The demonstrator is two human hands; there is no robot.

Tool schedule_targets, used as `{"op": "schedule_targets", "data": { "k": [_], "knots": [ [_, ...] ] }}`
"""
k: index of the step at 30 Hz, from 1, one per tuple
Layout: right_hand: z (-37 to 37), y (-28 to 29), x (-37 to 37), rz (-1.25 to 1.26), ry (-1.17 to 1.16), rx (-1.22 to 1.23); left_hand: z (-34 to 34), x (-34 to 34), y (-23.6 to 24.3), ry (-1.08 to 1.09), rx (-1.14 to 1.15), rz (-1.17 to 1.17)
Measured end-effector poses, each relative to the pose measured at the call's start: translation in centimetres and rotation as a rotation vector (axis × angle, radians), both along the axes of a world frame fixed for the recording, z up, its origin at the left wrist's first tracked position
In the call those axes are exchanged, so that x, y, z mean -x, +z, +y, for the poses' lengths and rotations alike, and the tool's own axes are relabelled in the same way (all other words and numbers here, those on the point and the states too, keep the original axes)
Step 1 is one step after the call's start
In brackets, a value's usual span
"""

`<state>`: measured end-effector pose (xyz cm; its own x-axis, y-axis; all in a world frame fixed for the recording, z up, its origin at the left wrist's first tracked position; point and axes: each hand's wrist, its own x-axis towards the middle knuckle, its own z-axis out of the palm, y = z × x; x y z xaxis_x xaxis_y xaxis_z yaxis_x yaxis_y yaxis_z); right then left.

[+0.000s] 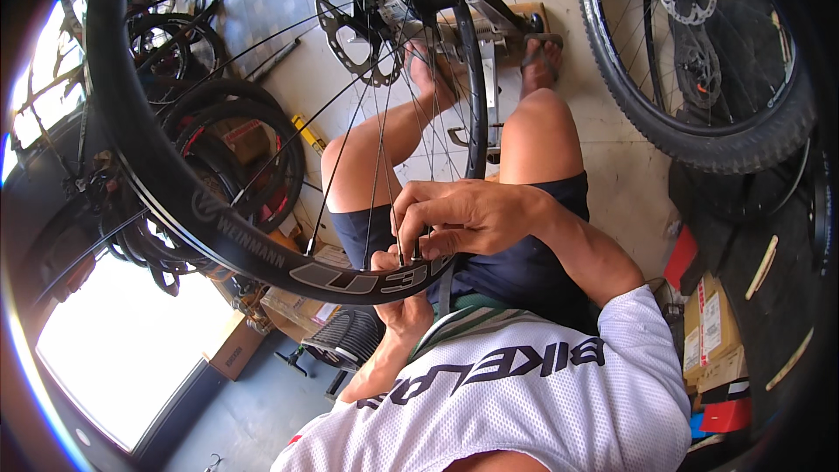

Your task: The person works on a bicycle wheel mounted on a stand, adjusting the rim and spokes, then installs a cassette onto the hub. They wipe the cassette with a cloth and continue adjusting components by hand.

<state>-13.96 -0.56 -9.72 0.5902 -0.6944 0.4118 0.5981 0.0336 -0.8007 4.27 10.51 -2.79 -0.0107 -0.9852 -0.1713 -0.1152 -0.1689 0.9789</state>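
A bicycle wheel with a black rim (253, 253) and thin dark spokes stands tilted in front of me, its disc brake rotor (354, 26) at the hub. My left hand (404, 306) is closed round the lower rim, its fingers partly hidden behind it. Just above, my right hand (476, 217) is bent in among the spokes. Its fingers and thumb pinch close to the rim, beside a small black fitting (416, 250). What exactly lies between those fingertips is hidden.
My knees flank a metal stand on a wooden base (533, 13). Another wheel with a knobbly tyre (699, 144) is at the right, near cardboard boxes (710, 323). Several tyres and wheels (236, 140) crowd the left. A black coil-like object (345, 336) is beyond my left forearm.
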Motion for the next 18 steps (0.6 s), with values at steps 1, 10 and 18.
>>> {"op": "schedule_targets", "data": {
  "k": [1, 10, 18],
  "knots": [
    [0.0, -0.1, 0.0, 0.003, 0.005, 0.001, -0.1, 0.2, 0.0, 0.008, -0.009, 0.026],
    [-0.2, -0.7, -0.4, 0.090, 0.004, 0.025, -0.1, 0.8, 0.3, 0.067, -0.094, 0.041],
    [-0.4, -0.5, -0.4, 0.097, 0.027, -0.030, -0.9, 1.7, 1.4, 0.080, -0.135, 0.029]
  ]
}}
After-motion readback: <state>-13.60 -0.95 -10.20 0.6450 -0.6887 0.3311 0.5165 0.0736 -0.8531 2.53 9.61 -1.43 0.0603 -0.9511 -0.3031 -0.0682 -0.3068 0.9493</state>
